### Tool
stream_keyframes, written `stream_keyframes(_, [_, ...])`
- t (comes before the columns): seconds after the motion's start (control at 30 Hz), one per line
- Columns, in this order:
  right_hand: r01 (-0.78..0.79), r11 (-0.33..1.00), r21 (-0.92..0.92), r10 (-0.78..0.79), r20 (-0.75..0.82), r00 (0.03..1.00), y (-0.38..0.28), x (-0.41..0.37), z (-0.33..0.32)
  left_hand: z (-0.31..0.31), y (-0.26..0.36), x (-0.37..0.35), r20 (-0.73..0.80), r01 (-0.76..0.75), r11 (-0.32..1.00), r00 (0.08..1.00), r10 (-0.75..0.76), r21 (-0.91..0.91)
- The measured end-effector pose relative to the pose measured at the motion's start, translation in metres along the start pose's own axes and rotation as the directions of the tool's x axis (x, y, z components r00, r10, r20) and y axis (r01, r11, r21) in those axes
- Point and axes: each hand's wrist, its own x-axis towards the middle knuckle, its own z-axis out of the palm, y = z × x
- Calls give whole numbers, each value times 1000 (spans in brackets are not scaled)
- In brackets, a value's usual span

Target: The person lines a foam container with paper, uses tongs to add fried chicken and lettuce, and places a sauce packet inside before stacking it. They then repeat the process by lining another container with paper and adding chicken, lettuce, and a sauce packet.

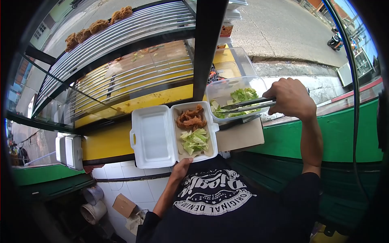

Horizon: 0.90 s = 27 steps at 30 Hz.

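Presently noted left hand (181,167) clamped on near edge of open foam box (154,135), held before yellow counter (107,141) and loaded with fried chicken (191,117) and cabbage (195,141). Found right hand (292,97) closed on tongs (249,105), tips inside plastic tub (216,87) of greens (243,94). Read shirt (214,210) print as "ORIGINAL DENIM"; larger word not legible.

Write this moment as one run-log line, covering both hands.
left hand: holds open foam box, fried food and greens inside | right hand: grips tongs, tips in clear tub of leaves
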Motion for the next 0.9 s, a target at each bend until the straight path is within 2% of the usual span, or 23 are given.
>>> stream_keyframes(0.07, [-11,1000,28,11,-18,1000,3,-15,-15,3,9,2,51,166,942,986,-159,-292])
stream_keyframes(0.13, [-19,998,57,21,-33,999,2,-28,-31,6,11,0,31,127,959,992,-123,-252])
stream_keyframes(0.2, [40,987,153,-39,-8,999,-4,-35,-41,5,9,0,13,86,974,996,-86,-209])
stream_keyframes(0.23, [41,987,155,-39,-10,999,-7,-36,-38,3,4,4,41,115,948,993,-108,-297])
stream_keyframes(0.27, [143,972,188,-139,-34,990,-10,-36,-33,1,-2,7,72,149,912,989,-131,-381])
stream_keyframes(0.3, [244,945,219,-236,-62,970,-13,-36,-30,-7,-11,10,73,151,913,988,-134,-378])
stream_keyframes(0.33, [277,938,210,-274,-44,961,-19,-35,-28,-18,-20,13,108,198,922,979,-171,-333])
stream_keyframes(0.4, [273,938,211,-280,2,960,-24,-35,-32,-19,-20,10,143,250,923,966,-216,-292])
stream_keyframes(0.43, [275,939,209,-288,36,957,-25,-34,-32,-9,-8,5,72,212,938,977,-200,-273])
stream_keyframes(0.47, [277,937,215,-279,-22,960,-19,-35,-30,-3,-2,3,1,172,952,984,-178,-253])
stream_keyframes(0.5, [281,936,212,-283,-21,959,-15,-34,-29,-9,-13,7,-2,171,951,984,-177,-257])
stream_keyframes(0.57, [13,992,122,-12,-9,1000,-8,-30,-31,-24,-42,18,128,204,862,978,-163,-464])
stream_keyframes(0.6, [-100,990,101,99,17,995,-7,-23,-31,-19,-32,12,131,208,860,977,-166,-466])
stream_keyframes(0.63, [-103,990,100,102,15,995,-7,-15,-28,-11,-15,2,14,101,986,995,-100,-134])
stream_keyframes(0.67, [-117,993,17,117,0,993,-9,-6,-22,-6,-6,-3,-72,11,974,997,5,226])
stream_keyframes(0.7, [-131,989,-67,130,-19,991,-10,4,-15,-9,-11,1,-68,6,974,998,10,227])
stream_keyframes(0.73, [-119,990,-78,125,82,989,-9,17,-9,-14,-20,7,-53,84,996,995,-84,-10])
stream_keyframes(0.77, [-105,991,-88,120,183,976,-9,29,1,-17,-26,10,-16,163,956,985,-172,-245])
stream_keyframes(0.8, [-62,996,-71,73,162,984,-8,36,17,-12,-19,6,-15,161,956,985,-170,-246])
stream_keyframes(0.87, [27,999,-35,-22,127,992,-14,42,35,3,3,-3,-42,-128,992,991,128,-13])
stream_keyframes(0.9, [48,996,-82,-39,111,993,-18,44,43,3,5,-2,-43,-132,991,990,131,-12])
